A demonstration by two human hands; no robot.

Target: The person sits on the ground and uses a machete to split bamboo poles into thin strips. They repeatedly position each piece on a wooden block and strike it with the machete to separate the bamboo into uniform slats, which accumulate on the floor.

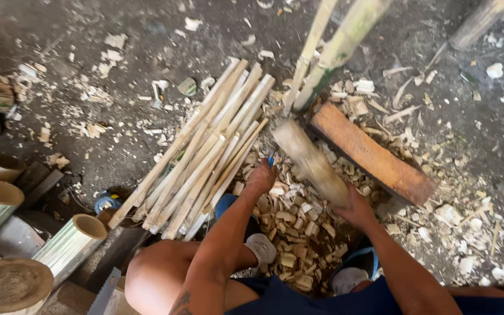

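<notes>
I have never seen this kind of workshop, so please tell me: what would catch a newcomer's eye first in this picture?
First, the blurred wooden mallet in the right hand, at the centre, raised over a heap of pale bamboo chips. The left hand grips something with a blue handle beside it. To the left lies a bundle of split bamboo strips, and a reddish wooden block lies to the right.

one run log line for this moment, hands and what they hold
right hand: grips wooden mallet, blurred | left hand: holds blue-handled tool, blade hidden | near: split bamboo strips, orange plank, chips
</notes>
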